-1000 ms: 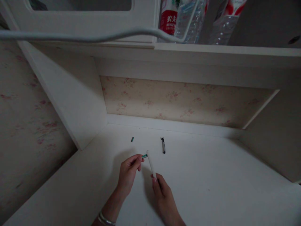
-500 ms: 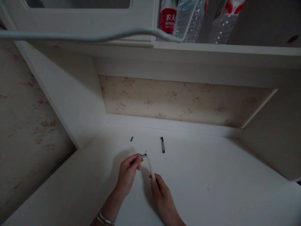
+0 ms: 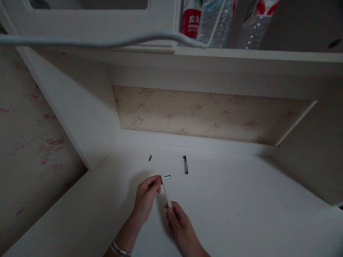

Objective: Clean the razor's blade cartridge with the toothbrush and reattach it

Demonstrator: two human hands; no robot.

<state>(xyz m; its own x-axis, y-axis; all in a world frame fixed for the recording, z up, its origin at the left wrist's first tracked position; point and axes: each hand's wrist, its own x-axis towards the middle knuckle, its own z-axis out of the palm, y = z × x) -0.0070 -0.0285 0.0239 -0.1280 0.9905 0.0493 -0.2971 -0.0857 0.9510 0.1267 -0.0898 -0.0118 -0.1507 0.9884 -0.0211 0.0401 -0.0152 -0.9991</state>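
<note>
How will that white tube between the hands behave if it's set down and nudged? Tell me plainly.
The white tube looks straight and unbent though held only at its ends by the left hand and right hand, so probably stiff. It is thin, so likely light. Its round shape suggests it could roll on the smooth white desk.

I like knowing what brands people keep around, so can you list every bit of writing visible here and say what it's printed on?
"农夫" in white characters, on the red label of the bottle on the upper shelf.
"NONGFU" in small white letters just beneath, on the same label; the word looks cut off at the label's edge.
The clear bottles beside it show nothing readable.
The white tube, green pieces and black clip bear no legible marks.
</note>
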